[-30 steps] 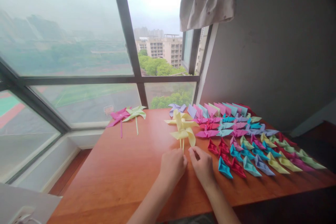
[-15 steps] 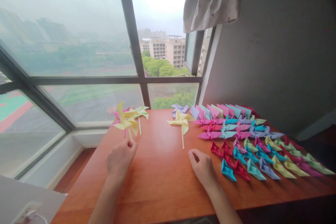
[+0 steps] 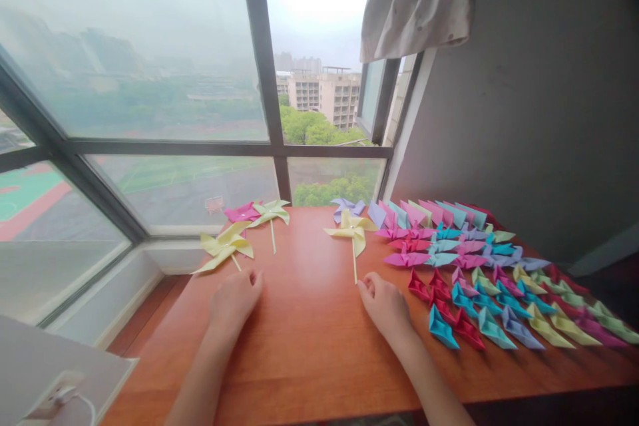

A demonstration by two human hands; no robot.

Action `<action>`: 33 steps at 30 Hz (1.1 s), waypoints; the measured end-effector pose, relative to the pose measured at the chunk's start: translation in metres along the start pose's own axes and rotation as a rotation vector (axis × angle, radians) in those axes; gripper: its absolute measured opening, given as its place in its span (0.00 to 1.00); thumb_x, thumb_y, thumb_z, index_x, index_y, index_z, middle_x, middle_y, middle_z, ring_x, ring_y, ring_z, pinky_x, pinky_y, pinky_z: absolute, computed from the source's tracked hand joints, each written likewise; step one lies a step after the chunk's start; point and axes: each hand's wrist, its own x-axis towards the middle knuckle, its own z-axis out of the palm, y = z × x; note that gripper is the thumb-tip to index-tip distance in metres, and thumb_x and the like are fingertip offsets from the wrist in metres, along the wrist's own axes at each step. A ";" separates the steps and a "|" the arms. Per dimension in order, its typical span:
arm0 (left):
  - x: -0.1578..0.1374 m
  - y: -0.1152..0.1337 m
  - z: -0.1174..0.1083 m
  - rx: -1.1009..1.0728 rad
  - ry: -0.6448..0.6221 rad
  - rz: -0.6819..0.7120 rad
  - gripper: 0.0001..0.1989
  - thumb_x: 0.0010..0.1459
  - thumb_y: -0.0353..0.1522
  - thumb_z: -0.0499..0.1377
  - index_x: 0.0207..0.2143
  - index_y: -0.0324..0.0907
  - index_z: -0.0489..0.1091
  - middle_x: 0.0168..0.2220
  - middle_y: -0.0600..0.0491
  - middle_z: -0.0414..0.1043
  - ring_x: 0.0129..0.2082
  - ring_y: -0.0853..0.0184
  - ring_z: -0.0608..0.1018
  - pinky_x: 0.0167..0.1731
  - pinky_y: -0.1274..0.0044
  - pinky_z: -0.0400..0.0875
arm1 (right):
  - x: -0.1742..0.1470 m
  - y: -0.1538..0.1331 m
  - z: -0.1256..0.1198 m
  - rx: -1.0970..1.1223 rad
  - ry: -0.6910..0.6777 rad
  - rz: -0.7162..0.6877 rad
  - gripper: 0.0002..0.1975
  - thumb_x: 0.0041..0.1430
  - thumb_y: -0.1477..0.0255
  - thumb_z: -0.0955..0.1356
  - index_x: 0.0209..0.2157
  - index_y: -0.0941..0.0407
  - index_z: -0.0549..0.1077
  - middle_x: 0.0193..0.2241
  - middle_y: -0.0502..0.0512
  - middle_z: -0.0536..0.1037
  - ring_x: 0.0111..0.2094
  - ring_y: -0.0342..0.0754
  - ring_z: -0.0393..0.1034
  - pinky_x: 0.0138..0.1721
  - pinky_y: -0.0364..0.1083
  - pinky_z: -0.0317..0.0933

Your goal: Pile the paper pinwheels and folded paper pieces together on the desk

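Note:
My left hand (image 3: 236, 298) is closed at the lower end of a yellow paper pinwheel's stick, which runs behind the fingers. That pinwheel (image 3: 225, 245) tilts to the left, low over the table's left edge. My right hand (image 3: 385, 303) has its thumb and finger pinched at the bottom of the stick of a second, paler yellow pinwheel (image 3: 352, 231). Behind my left hand lie a magenta pinwheel (image 3: 242, 212) and a light green pinwheel (image 3: 271, 213). A lavender pinwheel (image 3: 348, 208) lies beyond the paler yellow one.
Rows of folded paper boats (image 3: 494, 329), cranes (image 3: 407, 258) and other folded pieces (image 3: 434, 213) cover the right of the wooden table (image 3: 304, 353). Windows (image 3: 174, 186) stand behind and to the left. A curtain (image 3: 419, 6) hangs above, and a plugged socket (image 3: 57, 396) is at lower left.
My left hand's yellow pinwheel has gone from upright to tilted left and lower. My right hand has come to the paler pinwheel's stick end. The whole view has shifted slightly.

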 end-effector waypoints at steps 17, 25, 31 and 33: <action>-0.020 0.013 0.017 -0.130 0.116 0.209 0.16 0.65 0.39 0.48 0.25 0.44 0.65 0.27 0.50 0.75 0.30 0.62 0.77 0.27 0.77 0.55 | 0.030 -0.035 -0.006 -0.238 -0.113 0.082 0.14 0.62 0.68 0.61 0.39 0.56 0.76 0.36 0.63 0.80 0.38 0.56 0.77 0.35 0.47 0.63; -0.024 0.015 0.021 -0.209 0.114 0.342 0.17 0.65 0.37 0.48 0.24 0.43 0.63 0.24 0.53 0.72 0.25 0.65 0.73 0.27 0.77 0.55 | 0.016 -0.034 0.001 -0.252 -0.041 0.019 0.12 0.62 0.69 0.61 0.36 0.55 0.76 0.31 0.59 0.80 0.34 0.52 0.76 0.31 0.43 0.59; -0.025 0.017 0.027 -0.248 0.084 0.436 0.17 0.65 0.38 0.48 0.24 0.43 0.64 0.26 0.52 0.73 0.26 0.65 0.73 0.28 0.77 0.57 | 0.004 -0.038 0.008 -0.249 0.016 -0.073 0.10 0.63 0.69 0.62 0.34 0.55 0.75 0.30 0.57 0.80 0.31 0.48 0.75 0.29 0.42 0.55; -0.025 0.018 0.028 -0.251 0.074 0.455 0.16 0.64 0.38 0.48 0.25 0.43 0.65 0.26 0.52 0.74 0.27 0.65 0.73 0.29 0.77 0.58 | 0.000 -0.039 0.010 -0.240 0.043 -0.102 0.10 0.63 0.70 0.63 0.34 0.55 0.75 0.30 0.55 0.80 0.31 0.47 0.75 0.29 0.41 0.54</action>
